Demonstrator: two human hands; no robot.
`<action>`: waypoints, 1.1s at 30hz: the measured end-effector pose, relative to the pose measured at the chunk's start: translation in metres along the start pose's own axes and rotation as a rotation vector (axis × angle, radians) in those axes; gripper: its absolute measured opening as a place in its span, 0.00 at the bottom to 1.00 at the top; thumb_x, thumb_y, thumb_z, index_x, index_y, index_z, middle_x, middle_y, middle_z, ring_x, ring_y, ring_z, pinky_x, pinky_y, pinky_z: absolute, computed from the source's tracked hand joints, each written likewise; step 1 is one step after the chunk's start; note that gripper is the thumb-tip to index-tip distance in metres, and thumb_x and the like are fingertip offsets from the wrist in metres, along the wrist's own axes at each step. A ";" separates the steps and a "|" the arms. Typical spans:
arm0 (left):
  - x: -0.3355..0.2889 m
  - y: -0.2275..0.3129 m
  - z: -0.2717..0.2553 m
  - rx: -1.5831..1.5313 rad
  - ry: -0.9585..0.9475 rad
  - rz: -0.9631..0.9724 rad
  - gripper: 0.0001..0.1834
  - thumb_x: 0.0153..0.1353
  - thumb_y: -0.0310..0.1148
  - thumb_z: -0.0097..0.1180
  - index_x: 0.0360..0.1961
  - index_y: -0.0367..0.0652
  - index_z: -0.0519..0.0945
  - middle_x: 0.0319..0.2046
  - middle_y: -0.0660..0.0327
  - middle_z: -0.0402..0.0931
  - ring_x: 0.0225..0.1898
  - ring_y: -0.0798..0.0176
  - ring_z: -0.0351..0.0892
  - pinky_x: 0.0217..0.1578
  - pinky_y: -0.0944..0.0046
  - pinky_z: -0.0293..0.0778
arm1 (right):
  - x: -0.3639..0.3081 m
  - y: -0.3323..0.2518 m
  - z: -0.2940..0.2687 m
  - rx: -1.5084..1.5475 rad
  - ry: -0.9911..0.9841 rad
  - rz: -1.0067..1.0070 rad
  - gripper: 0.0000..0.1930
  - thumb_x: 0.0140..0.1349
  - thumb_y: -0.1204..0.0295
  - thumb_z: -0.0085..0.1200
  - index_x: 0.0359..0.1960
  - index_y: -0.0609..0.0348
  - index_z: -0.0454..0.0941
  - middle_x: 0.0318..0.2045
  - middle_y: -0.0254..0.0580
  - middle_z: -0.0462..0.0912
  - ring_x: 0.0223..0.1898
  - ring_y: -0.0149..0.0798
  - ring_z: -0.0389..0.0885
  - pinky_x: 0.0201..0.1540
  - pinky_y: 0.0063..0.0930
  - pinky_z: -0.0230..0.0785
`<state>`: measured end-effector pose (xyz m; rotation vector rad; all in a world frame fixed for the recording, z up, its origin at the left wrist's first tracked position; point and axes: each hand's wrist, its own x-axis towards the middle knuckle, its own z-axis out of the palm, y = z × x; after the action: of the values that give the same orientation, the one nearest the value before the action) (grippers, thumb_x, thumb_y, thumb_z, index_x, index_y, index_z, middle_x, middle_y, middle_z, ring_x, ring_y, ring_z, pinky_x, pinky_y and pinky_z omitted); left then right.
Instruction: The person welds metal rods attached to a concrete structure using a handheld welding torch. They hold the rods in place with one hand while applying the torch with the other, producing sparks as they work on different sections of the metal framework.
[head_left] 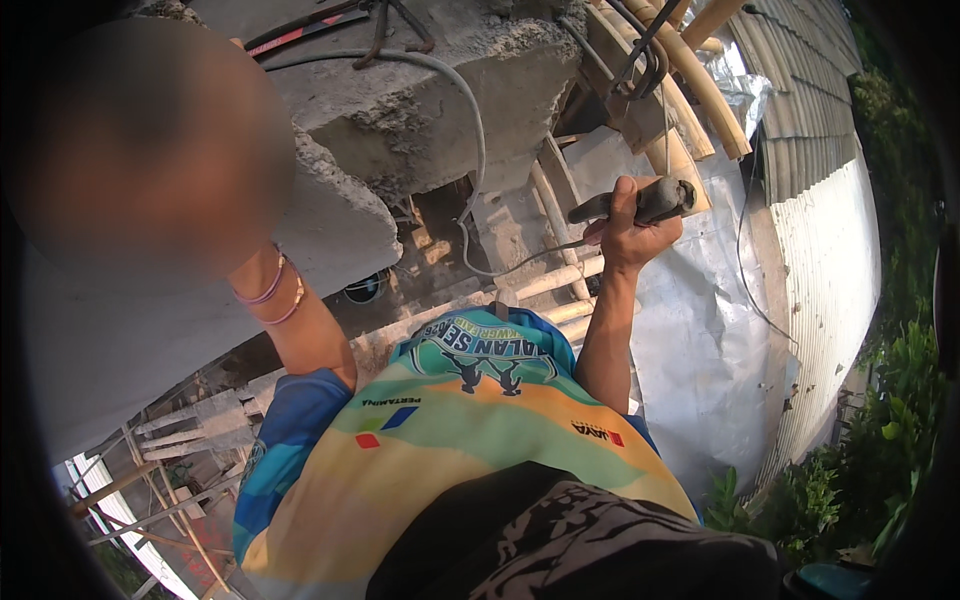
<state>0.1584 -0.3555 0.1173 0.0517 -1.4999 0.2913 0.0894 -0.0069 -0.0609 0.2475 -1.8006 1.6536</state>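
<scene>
1. A dark hand tool, with long handles and a blunt head like pliers or a cutter, is held up in front of the concrete; its exact kind cannot be told.
2. A rough broken concrete slab is seen at upper centre, with bent steel bars and a red-marked bar lying on top of it.
3. A grey hose or cable is draped over the slab's edge and hangs into the gap below.
4. Bamboo scaffold poles are stacked at the upper right, and more poles run across behind the tool.
5. Corrugated roofing and a silvery sheet lie to the right, with green plants past them.
6. A thin wire trails from the tool's side toward the hose.
7. The right hand is raised and closed tightly around the tool's handles, with the head pointing right.
8. The left hand is hidden behind a blurred patch at upper left; only the forearm with wrist bands is shown, so its grip cannot be told.
9. The hands are kept well apart, with the tool at the right hand only.
</scene>
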 end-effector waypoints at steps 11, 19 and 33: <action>0.000 -0.002 -0.002 0.060 -0.018 -0.001 0.52 0.31 0.61 0.83 0.56 0.42 0.78 0.59 0.43 0.63 0.65 0.42 0.60 0.57 0.39 0.66 | 0.003 0.000 0.008 -0.030 0.022 -0.018 0.15 0.54 0.72 0.70 0.18 0.60 0.75 0.14 0.30 0.73 0.18 0.26 0.69 0.25 0.23 0.63; -0.001 -0.005 -0.001 0.057 -0.029 0.037 0.52 0.31 0.61 0.83 0.56 0.43 0.78 0.59 0.44 0.65 0.66 0.43 0.58 0.56 0.40 0.66 | 0.007 -0.001 0.008 -0.096 0.032 -0.073 0.13 0.52 0.75 0.68 0.17 0.60 0.74 0.14 0.30 0.73 0.18 0.25 0.68 0.26 0.23 0.64; -0.001 -0.001 -0.002 0.046 -0.013 -0.018 0.52 0.32 0.61 0.83 0.56 0.41 0.78 0.56 0.44 0.65 0.64 0.43 0.60 0.57 0.39 0.66 | 0.007 0.001 0.008 -0.028 0.022 -0.013 0.12 0.52 0.76 0.68 0.18 0.60 0.76 0.15 0.30 0.74 0.18 0.24 0.70 0.26 0.23 0.66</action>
<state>0.1604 -0.3559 0.1164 0.1040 -1.5049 0.3113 0.0807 -0.0122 -0.0568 0.2276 -1.8010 1.6148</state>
